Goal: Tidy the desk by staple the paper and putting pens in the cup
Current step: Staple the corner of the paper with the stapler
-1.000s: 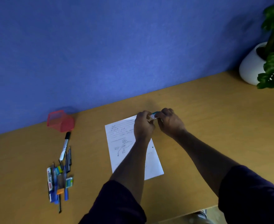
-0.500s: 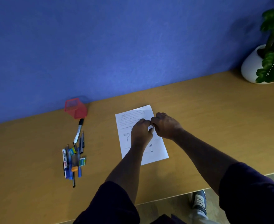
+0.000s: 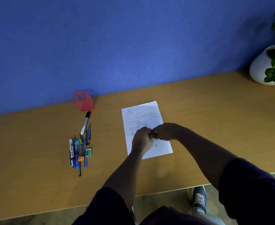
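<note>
Pinching a small teal stapler (image 3: 158, 132) between them, left hand (image 3: 141, 140) and right hand (image 3: 166, 132) meet over the paper (image 3: 143, 111), seemingly to ready it, pens (image 3: 80, 148) at nine o'clock, cup (image 3: 83, 101) at ten.

paper (image 3: 143, 117): white, flat, mid-desk | pens (image 3: 80, 148): heap, left | cup (image 3: 83, 101): red, by wall

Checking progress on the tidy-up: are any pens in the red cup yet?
No. The red cup shows only its mesh bottom, and the pens lie in a pile on the desk in front of it.
</note>
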Tool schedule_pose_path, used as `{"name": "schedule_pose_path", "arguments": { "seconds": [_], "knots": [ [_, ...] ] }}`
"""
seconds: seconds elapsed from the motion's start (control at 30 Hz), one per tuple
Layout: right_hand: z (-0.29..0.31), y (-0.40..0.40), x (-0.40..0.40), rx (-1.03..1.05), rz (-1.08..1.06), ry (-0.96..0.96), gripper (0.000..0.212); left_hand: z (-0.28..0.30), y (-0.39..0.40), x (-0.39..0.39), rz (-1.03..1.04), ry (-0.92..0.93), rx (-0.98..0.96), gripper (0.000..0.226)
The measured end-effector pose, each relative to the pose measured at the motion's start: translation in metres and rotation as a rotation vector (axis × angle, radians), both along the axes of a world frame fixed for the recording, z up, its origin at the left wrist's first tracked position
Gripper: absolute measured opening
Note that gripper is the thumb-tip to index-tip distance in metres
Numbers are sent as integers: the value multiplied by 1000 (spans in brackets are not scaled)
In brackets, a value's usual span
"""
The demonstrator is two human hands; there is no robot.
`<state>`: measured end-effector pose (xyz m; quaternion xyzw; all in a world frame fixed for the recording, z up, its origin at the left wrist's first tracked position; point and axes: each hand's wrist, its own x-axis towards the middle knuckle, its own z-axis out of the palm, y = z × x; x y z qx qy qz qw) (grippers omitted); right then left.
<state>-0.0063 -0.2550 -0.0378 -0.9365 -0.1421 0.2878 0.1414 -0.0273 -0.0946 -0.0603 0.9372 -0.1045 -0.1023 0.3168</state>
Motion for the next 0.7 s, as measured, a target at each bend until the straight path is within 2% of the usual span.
{"name": "schedule_pose_path", "arguments": {
  "seconds": [0.07, 0.17, 0.3, 0.47, 0.6, 0.7],
  "knots": [
    [0, 2, -1, -21, 9, -5, 38, -1, 1, -3, 5, 36, -33, 9],
    [0, 0, -7, -87, 31, -124, 49, -1, 1, -6, 6, 116, -79, 13],
    [-2, -4, -20, -126, 84, -190, 60, -1, 0, -5, -67, 200, -59, 13],
    [1, -7, -28, -133, 102, -226, 65, 1, 1, -5, -54, 279, -75, 25],
    [1, -5, -33, -108, 88, -204, 65, 4, 1, -5, -49, 289, -90, 21],
    [-4, -4, -35, -109, 93, -222, 73, 5, 0, -8, -49, 301, -86, 21]
  ]
}}
